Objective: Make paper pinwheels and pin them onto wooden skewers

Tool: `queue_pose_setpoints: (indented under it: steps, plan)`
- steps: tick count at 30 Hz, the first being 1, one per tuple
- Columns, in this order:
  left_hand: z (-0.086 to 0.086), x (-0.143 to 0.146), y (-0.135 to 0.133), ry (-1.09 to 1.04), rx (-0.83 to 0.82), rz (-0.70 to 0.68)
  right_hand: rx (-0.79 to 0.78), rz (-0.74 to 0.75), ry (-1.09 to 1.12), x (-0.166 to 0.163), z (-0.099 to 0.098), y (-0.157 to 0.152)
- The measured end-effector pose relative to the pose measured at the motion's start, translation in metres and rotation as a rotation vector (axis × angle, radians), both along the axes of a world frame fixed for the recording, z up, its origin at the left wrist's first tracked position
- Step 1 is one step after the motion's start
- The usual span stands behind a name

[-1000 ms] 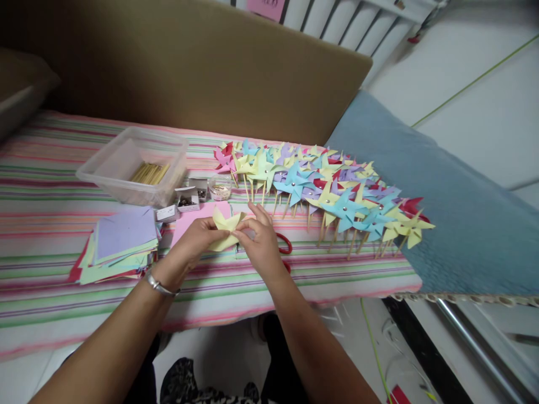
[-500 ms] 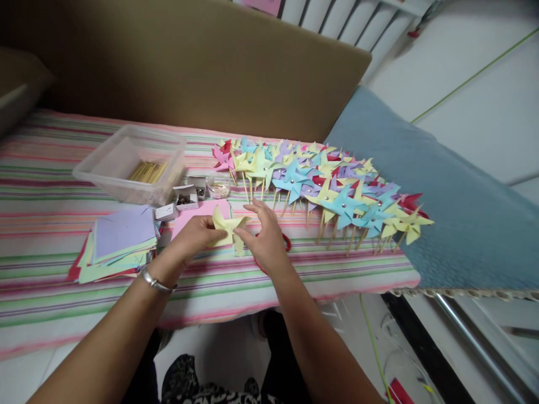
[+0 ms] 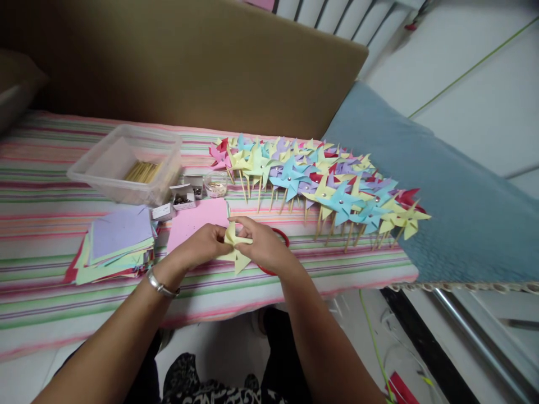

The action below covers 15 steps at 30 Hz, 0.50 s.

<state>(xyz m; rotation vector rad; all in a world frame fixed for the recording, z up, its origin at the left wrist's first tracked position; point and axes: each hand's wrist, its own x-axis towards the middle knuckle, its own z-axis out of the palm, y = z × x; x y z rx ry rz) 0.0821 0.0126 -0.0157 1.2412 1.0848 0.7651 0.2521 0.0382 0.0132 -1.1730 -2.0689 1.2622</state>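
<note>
Between my hands is a pale yellow paper pinwheel (image 3: 238, 259) without a stick, its blades partly folded in to the middle. My left hand (image 3: 205, 244) pinches it from the left, thumb and fingers near its centre. From the right, my right hand (image 3: 263, 242) grips a blade with thumb and fingers. A pair of red-handled scissors (image 3: 287, 238) lies partly hidden under my right hand. Just beyond my hands is a pink paper sheet (image 3: 196, 221) with small dark specks on it.
Several finished pinwheels (image 3: 341, 202) on sticks fill the right of the striped cloth (image 3: 105, 306). At left lie stacked coloured papers (image 3: 120, 235). Behind them stand a clear plastic box (image 3: 95, 174) of wooden sticks, small pin boxes (image 3: 184, 196) and a round clear tub (image 3: 215, 185). A cardboard panel (image 3: 189, 67) rises behind.
My hands have come closer together and turned the yellow paper, folding its blades toward the middle. More of the pink sheet now shows. The view has shifted slightly.
</note>
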Motion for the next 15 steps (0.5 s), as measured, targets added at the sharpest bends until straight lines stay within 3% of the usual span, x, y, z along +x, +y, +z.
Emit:
queue_pose_setpoints:
  steps: [4, 10, 15]
  plan:
    - [0.003, -0.003, 0.000, -0.041, -0.028, 0.120, -0.066, -0.030, 0.055, -0.001, 0.000, 0.002]
    - [0.012, -0.005, 0.000, -0.313, -0.173, 0.387, -0.390, -0.214, 0.445, -0.008, -0.002, 0.011]
    - [0.008, 0.010, -0.002, -0.505, -0.178, 0.476, -0.408, -0.351, 0.616, -0.022, -0.008, 0.013]
